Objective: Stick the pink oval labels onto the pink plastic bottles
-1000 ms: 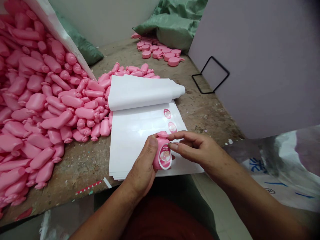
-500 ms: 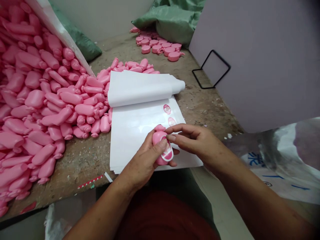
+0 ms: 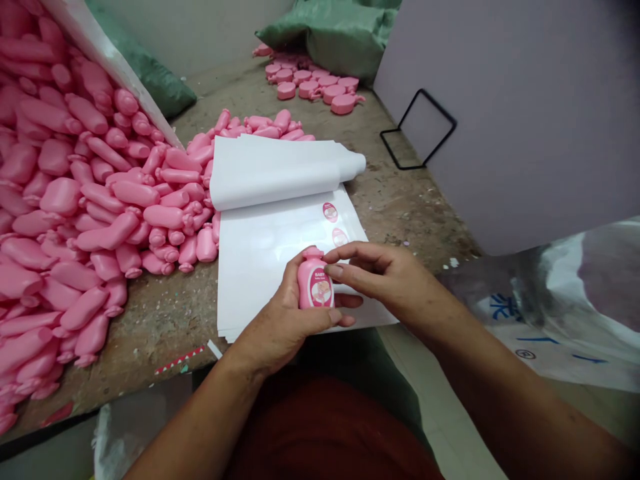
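Observation:
A small pink plastic bottle stands nearly upright in my left hand. The thumb of that hand lies across the bottle's lower front, and its fingers wrap behind. On the bottle's front is an oval label with a picture and lettering. My right hand pinches the bottle's upper right side, its thumb at the label's edge and its index finger by the shoulder. Beneath both hands lies a stack of white label sheets. Two oval stickers, one of them a sticker in darker pink, show on the top sheet.
Many pink bottles spill from a white-edged container at left. Flat pink pieces lie by a green sack at the back. A black wire stand rests against the grey panel. Clear plastic bag at right.
The bottle has turned so its label faces me more fully. My left thumb has slid down from the label's middle to the bottle's lower front. The view has shifted slightly.

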The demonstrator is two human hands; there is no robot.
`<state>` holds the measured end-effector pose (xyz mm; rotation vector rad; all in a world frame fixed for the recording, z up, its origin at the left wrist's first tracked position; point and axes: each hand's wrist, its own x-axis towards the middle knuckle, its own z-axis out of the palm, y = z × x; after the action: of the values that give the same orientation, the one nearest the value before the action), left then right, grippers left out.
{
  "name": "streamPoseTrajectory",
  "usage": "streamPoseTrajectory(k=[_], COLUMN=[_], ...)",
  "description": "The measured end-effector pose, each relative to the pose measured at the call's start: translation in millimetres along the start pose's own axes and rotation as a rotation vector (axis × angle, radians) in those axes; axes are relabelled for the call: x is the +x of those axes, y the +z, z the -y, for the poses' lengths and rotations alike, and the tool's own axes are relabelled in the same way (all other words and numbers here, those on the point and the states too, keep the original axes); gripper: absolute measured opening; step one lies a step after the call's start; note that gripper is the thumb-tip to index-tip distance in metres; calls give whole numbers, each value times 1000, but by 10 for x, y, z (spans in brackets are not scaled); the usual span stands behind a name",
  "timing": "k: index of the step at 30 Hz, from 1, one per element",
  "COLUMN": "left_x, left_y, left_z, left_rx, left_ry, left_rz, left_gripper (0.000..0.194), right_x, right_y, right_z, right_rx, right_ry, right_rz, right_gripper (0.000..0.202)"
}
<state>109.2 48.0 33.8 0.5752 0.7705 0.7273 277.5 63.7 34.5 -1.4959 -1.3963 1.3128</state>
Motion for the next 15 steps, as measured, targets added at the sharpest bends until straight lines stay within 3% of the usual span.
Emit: streamPoseTrajectory(k=[4, 9, 15], left_x=[-31, -41, -63], left_y=[-2, 13, 12], left_z=[-11, -1, 16], left_rx=[-101, -125, -57], left_ry=[-73, -77, -92], left_rz=[22, 15, 15], left_gripper=[73, 83, 81], right_x=[-118, -225, -156], right_y=[-11, 54, 76], right_z=[-14, -66, -39], right_rx=[-150, -156, 76], right_ry=[-84, -22, -37], right_rz=[-216, -73, 24], right_gripper=[30, 36, 23])
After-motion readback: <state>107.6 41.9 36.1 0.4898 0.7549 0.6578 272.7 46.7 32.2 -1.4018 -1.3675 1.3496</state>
